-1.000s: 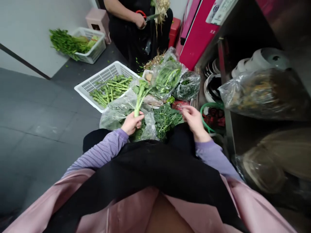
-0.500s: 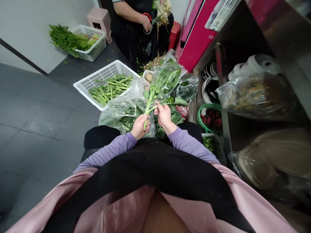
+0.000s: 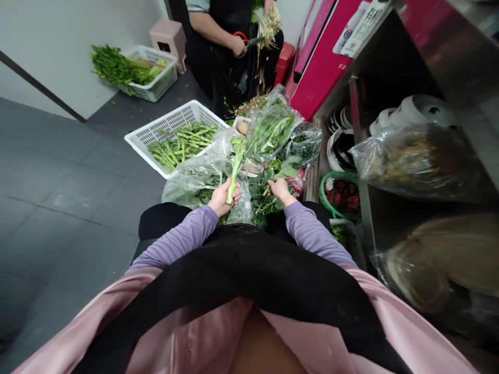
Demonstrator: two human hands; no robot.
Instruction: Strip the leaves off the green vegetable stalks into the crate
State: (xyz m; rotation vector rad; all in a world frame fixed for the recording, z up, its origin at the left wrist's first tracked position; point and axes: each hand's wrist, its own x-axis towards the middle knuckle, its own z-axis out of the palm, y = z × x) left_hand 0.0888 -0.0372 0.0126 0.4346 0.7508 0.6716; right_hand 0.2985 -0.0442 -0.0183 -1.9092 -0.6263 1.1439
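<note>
My left hand (image 3: 220, 198) is closed round the lower stalk of a broccolini stem (image 3: 236, 165), its green floret head pointing up and away from me. To the right, my right hand (image 3: 279, 189) pinches a broccolini leaf (image 3: 289, 169) by its stalk, apart from the stem. Beneath both hands lies a heap of dark green leaves (image 3: 262, 193). An open clear plastic bag (image 3: 180, 181) with greens inside is by my left hand. Beyond it, a white slotted basket (image 3: 137, 139) holds several trimmed broccolini stems (image 3: 183, 146).
Opposite me a seated person holds scissors (image 3: 249, 44) and a rooted bunch (image 3: 268, 25). Bagged greens (image 3: 271, 127) lie ahead. A second basket (image 3: 166, 80) with leafy vegetables stands far left. A metal shelf (image 3: 364, 200) and a green-rimmed basket (image 3: 323, 193) border the right.
The leaf has come away from the broccolini stem, and my right hand has moved right and slightly down with it. My left hand keeps the stem, now more upright. The view shifted slightly.
</note>
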